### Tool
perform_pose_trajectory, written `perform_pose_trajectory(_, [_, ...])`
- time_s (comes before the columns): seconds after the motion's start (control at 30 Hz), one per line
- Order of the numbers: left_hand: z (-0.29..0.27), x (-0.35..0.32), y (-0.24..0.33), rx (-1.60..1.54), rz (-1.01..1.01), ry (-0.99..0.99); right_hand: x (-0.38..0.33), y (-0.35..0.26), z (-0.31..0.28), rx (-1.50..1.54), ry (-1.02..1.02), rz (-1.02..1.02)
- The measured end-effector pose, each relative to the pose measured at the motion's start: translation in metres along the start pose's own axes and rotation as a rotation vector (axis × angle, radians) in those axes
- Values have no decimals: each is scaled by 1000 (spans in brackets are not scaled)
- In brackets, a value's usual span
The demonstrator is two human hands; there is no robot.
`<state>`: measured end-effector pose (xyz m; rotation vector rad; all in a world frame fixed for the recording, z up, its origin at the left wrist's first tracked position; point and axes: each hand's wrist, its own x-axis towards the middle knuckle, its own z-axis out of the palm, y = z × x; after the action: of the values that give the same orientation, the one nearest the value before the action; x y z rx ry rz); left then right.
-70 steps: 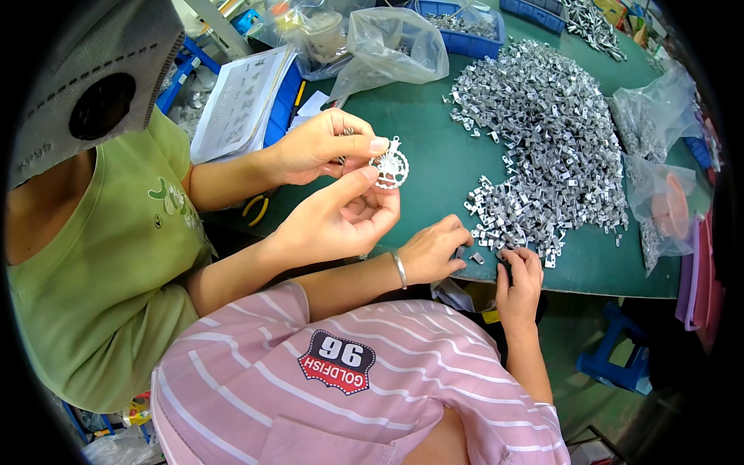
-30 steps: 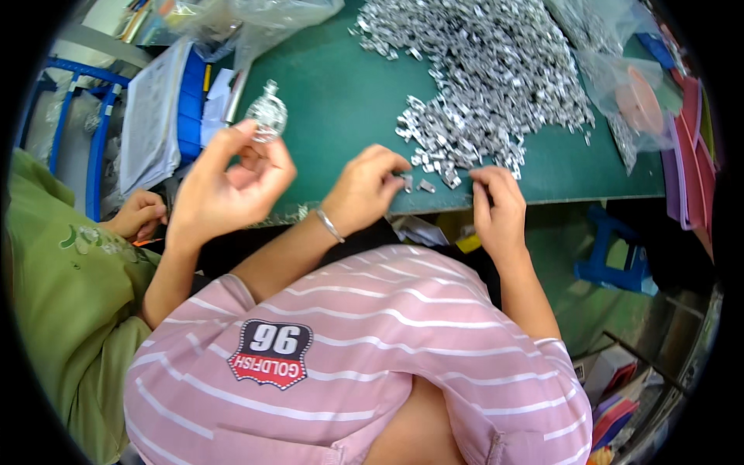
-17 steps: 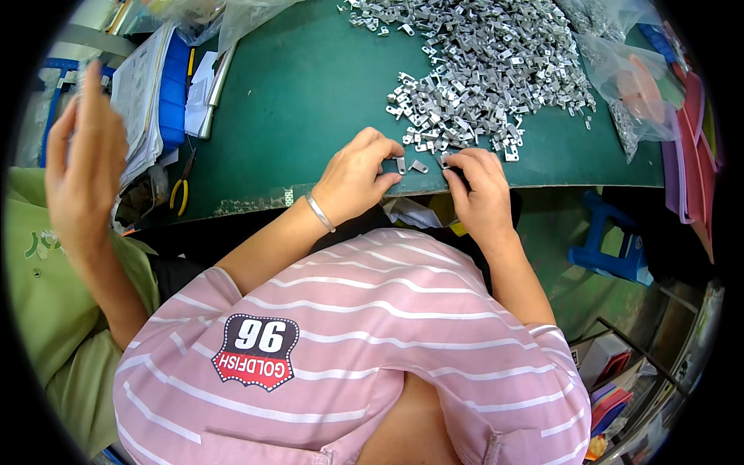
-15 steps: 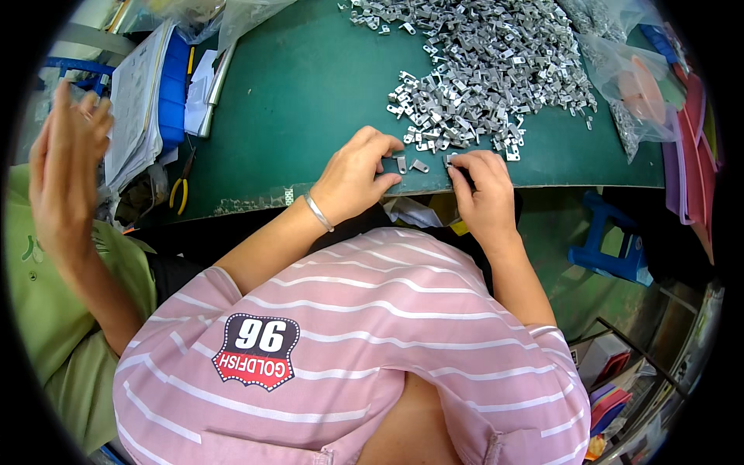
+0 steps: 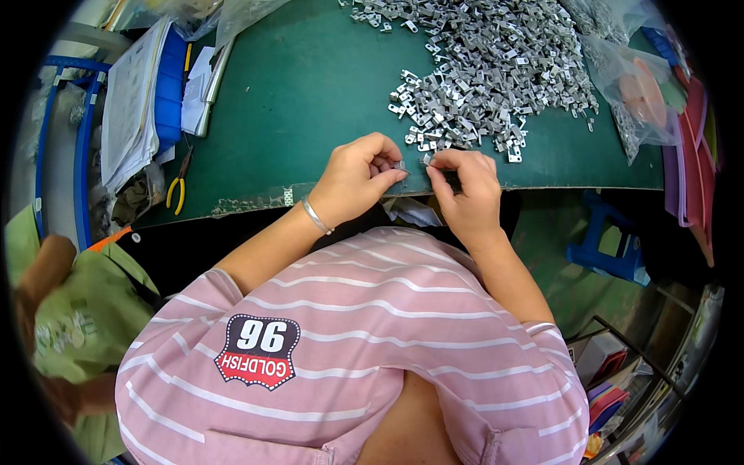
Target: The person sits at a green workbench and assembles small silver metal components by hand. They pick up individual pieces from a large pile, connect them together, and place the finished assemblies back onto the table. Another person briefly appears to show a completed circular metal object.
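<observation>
**At the tabletop's near edge: small parts, little margin**

At the near edge of the green tabletop point(image 5: 310, 101), the left hand point(image 5: 358, 177) and right hand point(image 5: 465, 190) meet, fingers pinched on small metal clips point(image 5: 425, 160); which hand grips which piece is hard to tell. A clip that slips here would likely fall past the edge into the lap. The clip pile point(image 5: 488, 85) lies just beyond the knuckles, so a forward nudge could scatter it. Open room lies to the left, toward the yellow-handled pliers point(image 5: 177, 186).
</observation>
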<state>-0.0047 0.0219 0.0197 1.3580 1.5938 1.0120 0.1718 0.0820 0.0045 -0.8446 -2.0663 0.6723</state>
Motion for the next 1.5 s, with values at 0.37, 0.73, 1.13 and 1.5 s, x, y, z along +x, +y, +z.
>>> perform_pose_trajectory(0.37, [-5, 1, 10, -1189, -316, -321, -5, 2, -38, 1675, 145, 682])
perform_pose_trajectory(0.73, [41, 36, 1, 406, 511, 34, -6, 12, -28, -26, -111, 145])
perform_pose_trajectory(1.13, [16, 15, 10, -212, 72, -57, -12, 21, -41, 1412, -97, 933])
perform_pose_trajectory(1.5, [5, 9, 3, -1013, -23, -252, -3, 2, -42, 1781, -8, 999])
